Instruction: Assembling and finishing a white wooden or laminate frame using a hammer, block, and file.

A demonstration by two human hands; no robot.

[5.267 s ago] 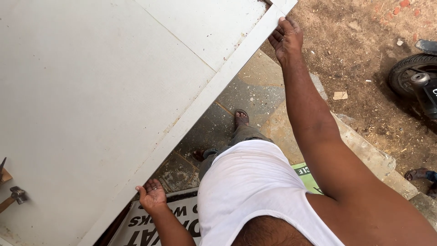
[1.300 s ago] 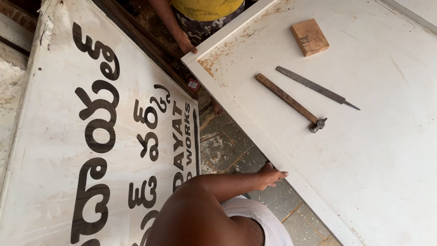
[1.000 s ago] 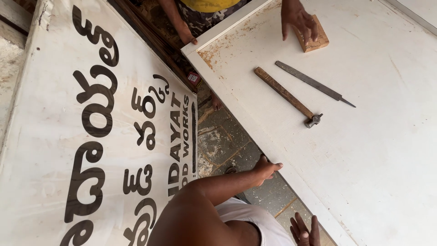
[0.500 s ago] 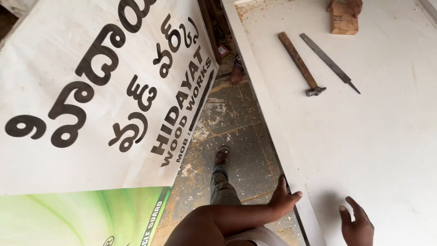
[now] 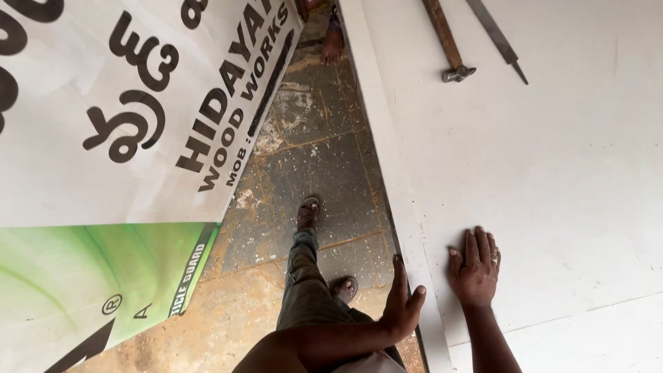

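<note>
Head view looks straight down on a big white board (image 5: 552, 173) lying flat, its long edge running from the top of the frame toward the person. The left hand (image 5: 402, 304) curls over that edge, fingers hooked on the rim and thumb on top, so its grip is closed on the board. The right hand (image 5: 475, 268) lies palm down on the board's face just beside the edge, fingers spread and flat; its grip is wide, holding nothing, only pressing. The two hands sit near each other, with the raised edge strip between them.

Farther up the board, well apart from both hands, lie a hammer (image 5: 447, 43) with a wooden handle and, beside it, a slim metal file (image 5: 498, 40). Neither is touched. Left of the board is a gap of stone floor (image 5: 304, 152), where the person's sandalled feet stand, and beyond that a white and green banner (image 5: 117, 138) with dark lettering. Another person's foot (image 5: 332, 47) shows at the top of the gap.

Judging by the hands, the step in hand is steadying or shifting the board by its near edge. Any next move calls for a firm hold on the rim and even pressure from the flat palm, so the loose tools do not slide.
</note>
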